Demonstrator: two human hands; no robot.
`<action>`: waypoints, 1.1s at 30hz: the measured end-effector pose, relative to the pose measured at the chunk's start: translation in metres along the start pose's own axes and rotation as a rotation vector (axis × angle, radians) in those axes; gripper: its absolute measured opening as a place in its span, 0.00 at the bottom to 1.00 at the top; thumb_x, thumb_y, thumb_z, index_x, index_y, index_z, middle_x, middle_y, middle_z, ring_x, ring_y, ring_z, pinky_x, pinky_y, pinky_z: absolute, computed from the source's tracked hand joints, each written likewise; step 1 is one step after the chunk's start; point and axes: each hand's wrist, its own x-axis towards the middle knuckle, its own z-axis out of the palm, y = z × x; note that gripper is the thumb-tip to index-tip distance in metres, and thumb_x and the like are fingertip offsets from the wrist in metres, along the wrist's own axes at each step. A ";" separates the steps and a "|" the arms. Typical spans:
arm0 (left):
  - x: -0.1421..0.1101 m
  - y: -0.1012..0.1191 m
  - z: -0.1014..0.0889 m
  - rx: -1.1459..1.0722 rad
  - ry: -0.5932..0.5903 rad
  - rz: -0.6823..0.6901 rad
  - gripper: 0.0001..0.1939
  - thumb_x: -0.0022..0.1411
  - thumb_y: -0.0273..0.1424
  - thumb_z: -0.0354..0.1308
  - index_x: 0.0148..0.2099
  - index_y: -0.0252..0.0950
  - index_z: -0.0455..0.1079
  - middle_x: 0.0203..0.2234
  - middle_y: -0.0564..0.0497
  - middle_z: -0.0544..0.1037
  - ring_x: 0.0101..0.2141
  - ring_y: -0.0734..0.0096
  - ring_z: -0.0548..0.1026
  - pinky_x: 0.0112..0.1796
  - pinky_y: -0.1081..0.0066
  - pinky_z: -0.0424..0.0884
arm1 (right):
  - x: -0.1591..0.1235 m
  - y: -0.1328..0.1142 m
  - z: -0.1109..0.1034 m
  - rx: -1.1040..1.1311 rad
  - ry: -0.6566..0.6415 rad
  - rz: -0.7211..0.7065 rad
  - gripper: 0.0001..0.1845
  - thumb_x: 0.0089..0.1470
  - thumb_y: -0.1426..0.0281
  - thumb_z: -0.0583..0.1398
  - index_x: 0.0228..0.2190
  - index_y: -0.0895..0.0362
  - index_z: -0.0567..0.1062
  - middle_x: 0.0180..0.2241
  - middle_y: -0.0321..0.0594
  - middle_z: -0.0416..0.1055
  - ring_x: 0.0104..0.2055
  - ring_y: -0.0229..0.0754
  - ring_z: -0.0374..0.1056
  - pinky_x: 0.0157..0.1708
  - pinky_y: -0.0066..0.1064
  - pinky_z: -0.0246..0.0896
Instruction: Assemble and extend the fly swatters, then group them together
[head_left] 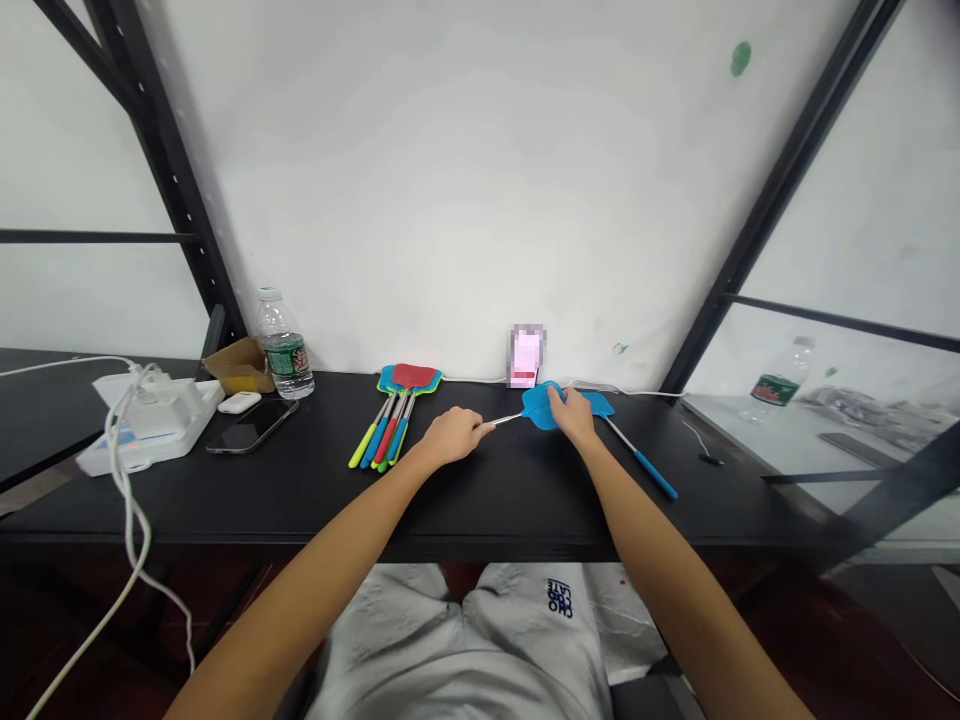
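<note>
My left hand [452, 436] is closed on the thin metal shaft [507, 419] of a blue fly swatter, near the middle of the black table [300, 490]. My right hand [574, 413] grips that swatter's blue head [537, 405]. Just right of it lies a second blue swatter [637, 458], its handle pointing toward the table's front right. A pile of several swatters [394, 415] with red, blue and green heads and coloured handles lies left of my left hand.
At the left stand a water bottle [284, 345], a small cardboard box [238, 366], a white earbud case [238, 403], a dark phone [252, 425] and a white box with a cable [150, 420]. A pink object [525, 357] leans at the wall. Black rack posts flank the table.
</note>
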 end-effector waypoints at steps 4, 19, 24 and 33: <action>0.004 -0.001 0.004 -0.094 -0.015 0.019 0.27 0.66 0.49 0.41 0.30 0.38 0.73 0.25 0.49 0.75 0.28 0.68 0.72 0.29 0.71 0.60 | -0.002 -0.001 -0.003 0.049 0.094 -0.037 0.26 0.60 0.50 0.45 0.31 0.56 0.70 0.33 0.47 0.73 0.38 0.49 0.67 0.37 0.33 0.57; -0.003 0.012 0.007 0.221 0.050 0.012 0.25 0.68 0.47 0.41 0.41 0.37 0.74 0.35 0.41 0.78 0.39 0.56 0.76 0.39 0.65 0.65 | -0.001 0.000 -0.001 -0.185 -0.198 0.095 0.30 0.56 0.49 0.51 0.40 0.62 0.76 0.43 0.57 0.73 0.47 0.56 0.69 0.42 0.37 0.60; -0.003 0.011 0.007 0.186 0.053 0.001 0.25 0.68 0.47 0.41 0.40 0.37 0.74 0.35 0.41 0.78 0.38 0.56 0.76 0.38 0.65 0.65 | -0.002 -0.001 -0.001 -0.156 -0.155 0.038 0.29 0.56 0.49 0.51 0.40 0.62 0.75 0.44 0.56 0.73 0.47 0.56 0.68 0.43 0.37 0.59; 0.000 0.003 0.005 -0.032 0.013 -0.009 0.28 0.67 0.50 0.40 0.33 0.38 0.74 0.28 0.46 0.77 0.32 0.64 0.75 0.31 0.71 0.62 | -0.006 -0.005 0.002 0.052 0.054 -0.082 0.31 0.58 0.45 0.46 0.37 0.58 0.72 0.37 0.47 0.74 0.40 0.49 0.68 0.40 0.33 0.59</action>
